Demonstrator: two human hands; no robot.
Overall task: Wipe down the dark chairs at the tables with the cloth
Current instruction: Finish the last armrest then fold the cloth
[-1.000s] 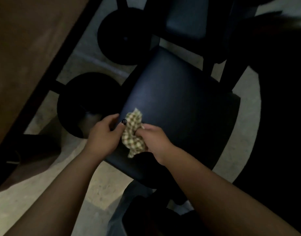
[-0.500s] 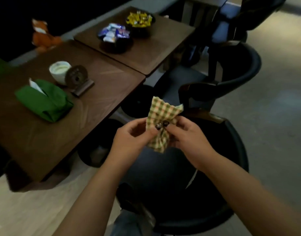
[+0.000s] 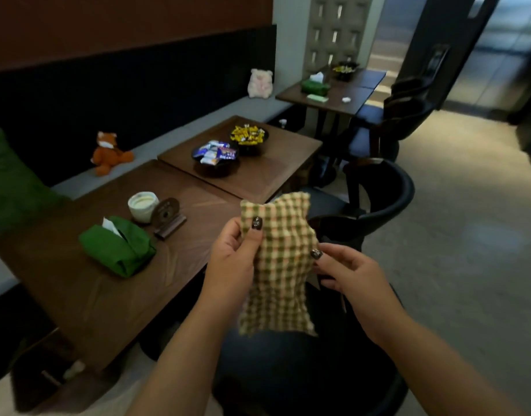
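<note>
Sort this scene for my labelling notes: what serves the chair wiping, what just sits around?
For the job:
green checked cloth
left hand
right hand
dark round-backed chair

Lying about:
green fabric tissue pouch
white cup
black snack bowls
orange fox plush

We see a dim dining room. Our landmark is the near dark brown wooden table (image 3: 87, 283). Behind it runs a long grey padded bench (image 3: 168, 145) against a black wall panel (image 3: 132, 85), with a reddish-brown wall (image 3: 123, 22) above that. Touching the landmark's far right corner stands a second square brown wooden table (image 3: 258, 172). Well beyond, a third dark wooden table (image 3: 348, 94) sits before a pale carved lattice screen (image 3: 333, 34). Right of the landmark spreads a beige speckled floor (image 3: 468, 235). Far right, daylight comes through a tall glass doorway (image 3: 510, 49).
</note>
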